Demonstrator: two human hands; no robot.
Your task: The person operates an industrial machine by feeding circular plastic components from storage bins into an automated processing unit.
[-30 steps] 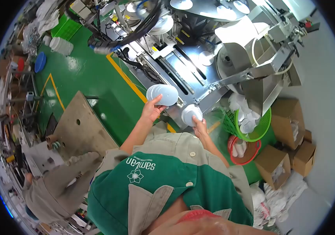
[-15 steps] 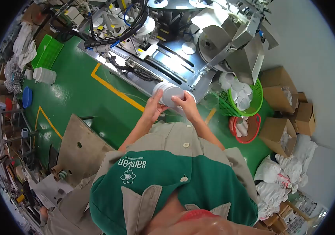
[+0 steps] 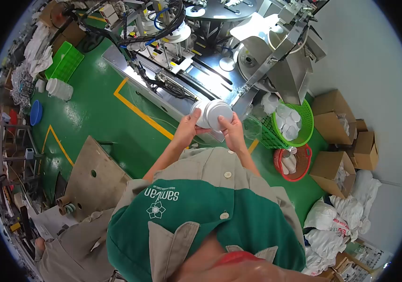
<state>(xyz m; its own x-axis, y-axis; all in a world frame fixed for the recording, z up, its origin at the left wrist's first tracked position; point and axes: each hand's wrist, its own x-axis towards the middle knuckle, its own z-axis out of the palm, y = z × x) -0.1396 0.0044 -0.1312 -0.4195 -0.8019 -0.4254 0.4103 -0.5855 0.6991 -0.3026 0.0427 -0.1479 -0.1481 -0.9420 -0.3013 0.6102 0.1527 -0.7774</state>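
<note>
Discs (image 3: pixel 218 111): pale, smooth, round, overlapping
Left hand (image 3: pixel 188 128): gripping the discs' edge
Right hand (image 3: pixel 234 133): holding discs, thumb on top
Green basket (image 3: pixel 271 134): perforated plastic
Machine (image 3: pixel 213 79): shiny metal, beyond

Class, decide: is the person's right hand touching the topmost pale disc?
Touching. The head view shows the right hand with its thumb laid on the edge of the topmost pale disc.

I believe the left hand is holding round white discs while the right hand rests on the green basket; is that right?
Not quite: the head view shows the right hand on the round white discs, not the green basket; the left hand does hold discs.
</note>
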